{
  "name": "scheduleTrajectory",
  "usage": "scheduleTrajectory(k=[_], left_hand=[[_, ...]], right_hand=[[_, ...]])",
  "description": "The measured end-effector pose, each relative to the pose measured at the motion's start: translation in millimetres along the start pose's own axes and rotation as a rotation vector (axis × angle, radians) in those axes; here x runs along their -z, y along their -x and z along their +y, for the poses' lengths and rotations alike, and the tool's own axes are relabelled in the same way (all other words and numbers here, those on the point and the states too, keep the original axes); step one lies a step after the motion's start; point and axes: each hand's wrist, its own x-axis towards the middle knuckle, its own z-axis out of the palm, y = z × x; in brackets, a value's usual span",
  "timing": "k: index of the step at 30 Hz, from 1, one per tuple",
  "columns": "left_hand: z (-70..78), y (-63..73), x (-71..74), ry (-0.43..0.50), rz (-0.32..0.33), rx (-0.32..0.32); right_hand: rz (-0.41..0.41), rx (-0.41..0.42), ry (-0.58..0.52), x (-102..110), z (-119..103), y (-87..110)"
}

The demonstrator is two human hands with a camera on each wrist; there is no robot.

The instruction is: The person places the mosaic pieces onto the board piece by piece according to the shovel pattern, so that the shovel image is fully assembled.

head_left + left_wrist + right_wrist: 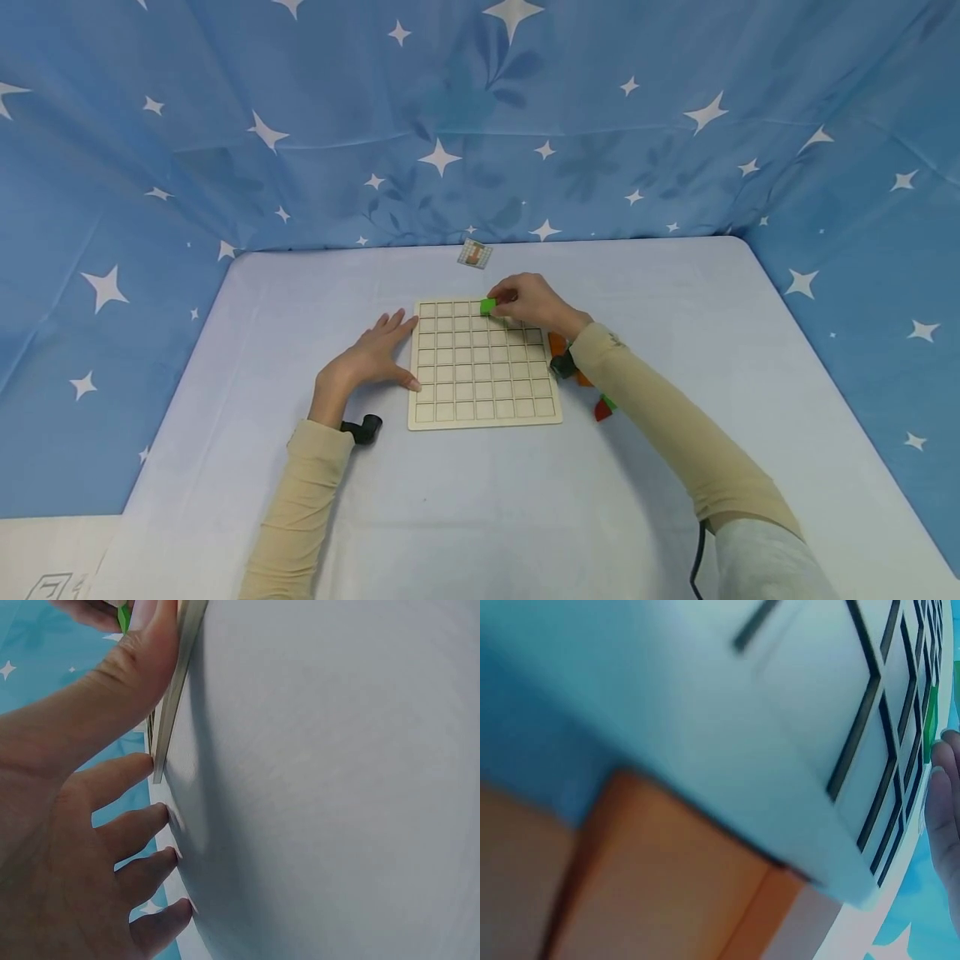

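The right hand (531, 298) pinches a green block (487, 307) between thumb and fingertips, at the far row of a pale gridded board (474, 410), near the middle of that edge; whether the block touches the surface I cannot tell. The left hand (371, 354) lies spread at the board's left side — thumb and index finger touching its edge, the other fingertips down on the white tabletop (487, 517). Beneath the right forearm, just beside the board's right edge, lie orange blocks (557, 344), partly hidden; nearer the person are a red piece (603, 409) and a green piece (609, 402), side by side. Beyond the board sits a small patterned card (475, 253) — and behind the table hangs a blue curtain (315, 192) with white stars.
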Motion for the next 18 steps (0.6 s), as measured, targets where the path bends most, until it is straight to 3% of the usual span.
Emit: scheduleTrajectory(k=[18], left_hand=[[1.4,0.8,1.2,0.008,-0.004,0.006]], right_hand=[[-0.031,0.048,0.074,-6.1,-8.4,-17.9]])
